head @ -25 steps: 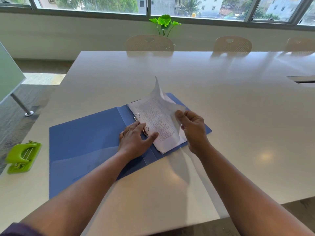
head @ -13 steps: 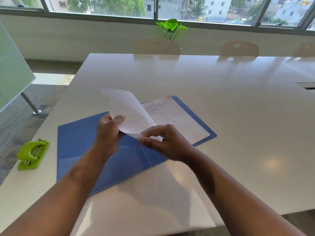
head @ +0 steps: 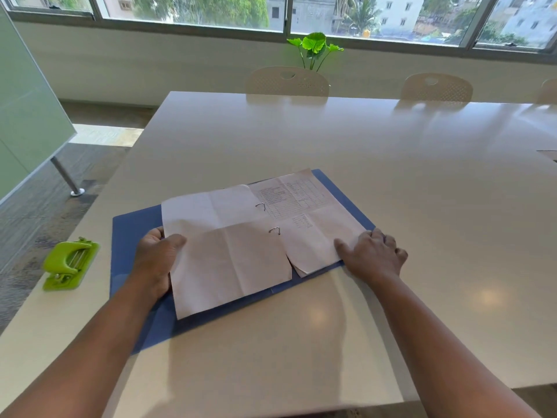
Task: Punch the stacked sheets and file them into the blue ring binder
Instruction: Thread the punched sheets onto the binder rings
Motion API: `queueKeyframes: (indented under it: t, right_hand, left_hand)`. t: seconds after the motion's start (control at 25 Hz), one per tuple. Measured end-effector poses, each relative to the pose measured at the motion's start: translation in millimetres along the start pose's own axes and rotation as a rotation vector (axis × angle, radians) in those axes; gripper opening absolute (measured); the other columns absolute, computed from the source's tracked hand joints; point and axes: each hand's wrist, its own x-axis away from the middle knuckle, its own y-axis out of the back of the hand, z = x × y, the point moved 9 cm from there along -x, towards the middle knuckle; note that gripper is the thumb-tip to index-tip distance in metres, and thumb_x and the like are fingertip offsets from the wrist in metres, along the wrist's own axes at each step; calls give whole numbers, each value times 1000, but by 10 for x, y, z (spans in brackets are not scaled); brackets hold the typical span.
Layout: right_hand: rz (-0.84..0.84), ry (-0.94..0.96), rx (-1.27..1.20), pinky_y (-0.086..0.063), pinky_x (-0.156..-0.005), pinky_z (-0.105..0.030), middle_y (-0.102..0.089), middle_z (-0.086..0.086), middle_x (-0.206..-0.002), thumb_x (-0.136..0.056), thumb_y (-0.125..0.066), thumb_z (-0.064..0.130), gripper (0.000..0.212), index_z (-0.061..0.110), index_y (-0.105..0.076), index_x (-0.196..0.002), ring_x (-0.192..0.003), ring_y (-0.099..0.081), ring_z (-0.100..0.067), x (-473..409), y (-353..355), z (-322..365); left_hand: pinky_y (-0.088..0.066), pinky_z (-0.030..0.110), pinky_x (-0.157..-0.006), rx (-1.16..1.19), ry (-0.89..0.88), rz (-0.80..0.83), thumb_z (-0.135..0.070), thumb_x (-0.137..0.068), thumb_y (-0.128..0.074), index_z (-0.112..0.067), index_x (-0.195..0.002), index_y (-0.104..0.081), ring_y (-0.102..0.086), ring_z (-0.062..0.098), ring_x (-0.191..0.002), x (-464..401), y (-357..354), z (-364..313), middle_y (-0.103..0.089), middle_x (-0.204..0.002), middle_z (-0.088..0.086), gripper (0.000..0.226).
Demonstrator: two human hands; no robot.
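The blue ring binder [head: 131, 236] lies open on the white table [head: 407, 182]. Its two metal rings [head: 275, 230] stand up through the paper at the spine. A creased blank sheet [head: 229, 254] lies turned over onto the left cover. My left hand [head: 153, 260] grips that sheet's left edge, thumb on top. On the right cover rest the printed sheets [head: 301, 206], threaded on the rings. My right hand [head: 373, 254] lies flat at their lower right edge, with the thumb on the paper and the fingers spread.
A green hole punch [head: 69, 262] sits near the table's left edge, left of the binder. Two chairs [head: 287, 81] [head: 437, 87] stand at the far side, with a plant [head: 315, 46] behind them. A green panel [head: 27, 116] on a metal leg stands off to the left.
The top sheet, lifted off the right stack and swung over the rings, now lies flat on the left cover. My right hand has let go and moved to the right stack's edge.
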Motion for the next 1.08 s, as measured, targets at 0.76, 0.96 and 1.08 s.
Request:
queueKeyframes:
  t: [0.76, 0.96, 1.08]
  right_hand:
    - [-330, 165, -1378, -36, -98, -2, -17, 6, -166, -87, -75, 8, 104, 20, -6, -164, -129, -39, 22, 182, 458, 432]
    - [-276, 487, -1268, -59, -74, -19, -57, 14, -145, -88, -75, 18, 69, 24, -45, -151, -99, -70, 5, 526, 789, 1052]
    - [-152, 685, -1188, -55, -68, -26, -75, 17, -92, -94, -71, 17, 14, 24, -76, -105, -81, -69, 2, 760, 826, 1408]
  left_hand:
    - [-57, 35, -66, -93, -167, 3, -1, -90, -58, -32, -147, -32, -68, 14, -88, 99, 0, -41, -62, -112, -10, 69]
    - [-58, 33, -58, -175, -93, 106, -5, -92, -56, -28, -105, -68, -67, 18, -73, 68, -62, 27, -71, -101, 7, 30]
    - [-54, 27, -54, -61, -56, 103, -20, -95, -63, -21, -80, -75, -63, 20, -68, 77, -66, 38, -71, -79, 3, 19]
